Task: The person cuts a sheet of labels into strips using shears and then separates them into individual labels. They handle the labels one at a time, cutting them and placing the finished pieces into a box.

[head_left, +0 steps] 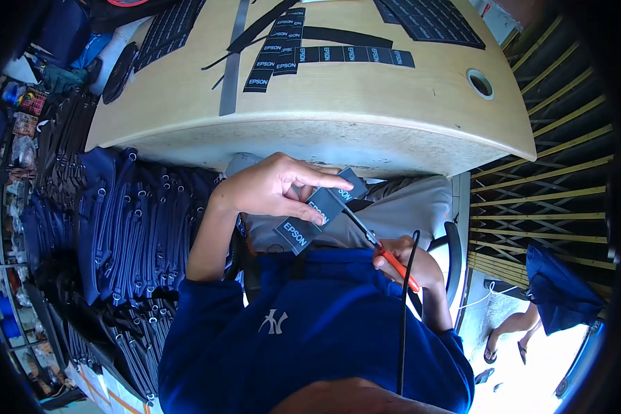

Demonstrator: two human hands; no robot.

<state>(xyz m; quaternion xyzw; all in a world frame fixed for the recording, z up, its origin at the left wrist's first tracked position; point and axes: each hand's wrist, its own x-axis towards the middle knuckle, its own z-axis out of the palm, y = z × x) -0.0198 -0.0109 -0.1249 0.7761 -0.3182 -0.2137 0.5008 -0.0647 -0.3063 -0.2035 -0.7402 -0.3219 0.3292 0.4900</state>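
My left hand [283,186] pinches a short strip of dark EPSON labels [295,234] between thumb and fingers, held above my lap. Orange-handled scissors [396,268] are in my right hand [414,261], the fingers closed around the handles. Their blades point up and left and reach the strip's edge beside my left fingertips. On the table, in front of my hands, lie several more EPSON label strips [355,55], some overlapping. A plain black strip [345,34] runs among them.
The wooden table [421,96] has a round hole [479,83] at the right and a metal ruler [233,76] at the left. Label sheets [435,24] lie at its far side. Navy bags [127,221] are stacked at left. A folding gate [545,179] and another person's legs [514,328] show at right.
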